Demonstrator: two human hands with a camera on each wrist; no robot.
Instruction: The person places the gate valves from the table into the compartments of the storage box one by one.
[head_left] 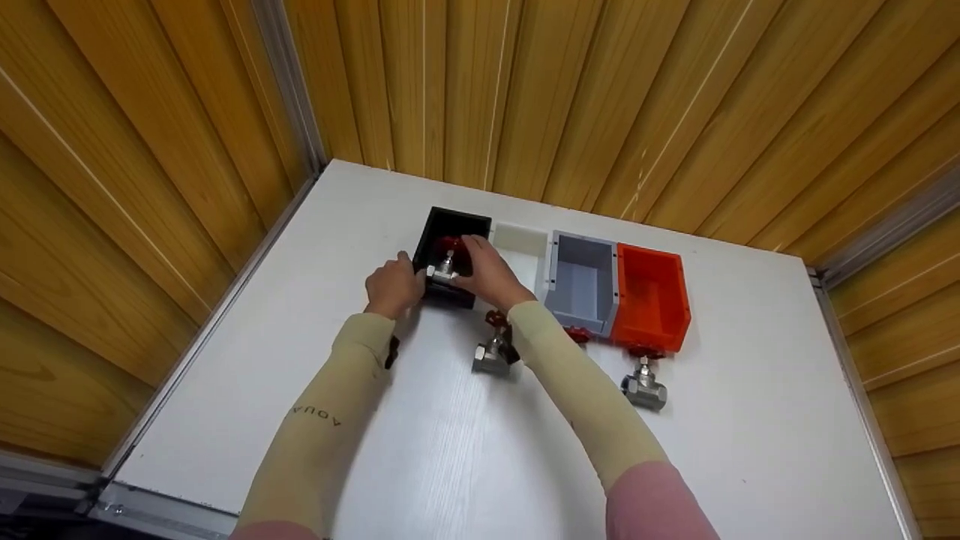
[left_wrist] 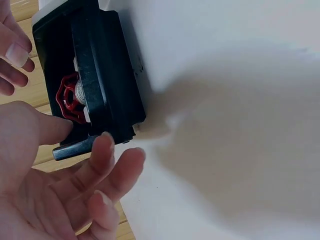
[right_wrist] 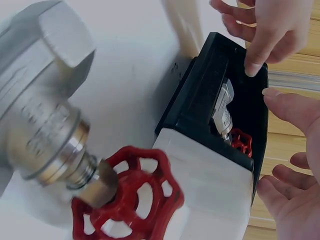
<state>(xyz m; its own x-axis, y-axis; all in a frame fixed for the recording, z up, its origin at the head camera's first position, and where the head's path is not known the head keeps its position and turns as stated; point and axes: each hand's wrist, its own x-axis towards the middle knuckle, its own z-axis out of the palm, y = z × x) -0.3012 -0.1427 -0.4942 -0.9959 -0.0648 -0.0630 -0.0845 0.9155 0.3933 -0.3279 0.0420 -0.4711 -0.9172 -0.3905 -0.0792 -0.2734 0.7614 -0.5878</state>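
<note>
A gate valve with a red handwheel lies inside the black bin, its metal body toward the bin's front. My left hand grips the bin's left side wall; in the left wrist view its thumb is inside the wall and its fingers are outside. Over the bin's right side is my right hand, thumb and fingers spread. In the right wrist view, that hand's thumb is right at the bin's rim, apart from the valve, and the red handwheel shows below it.
White, grey and orange bins stand in a row right of the black one. Before them are gate valves and another red handwheel, partly behind my right sleeve. Wood-patterned walls enclose the white table.
</note>
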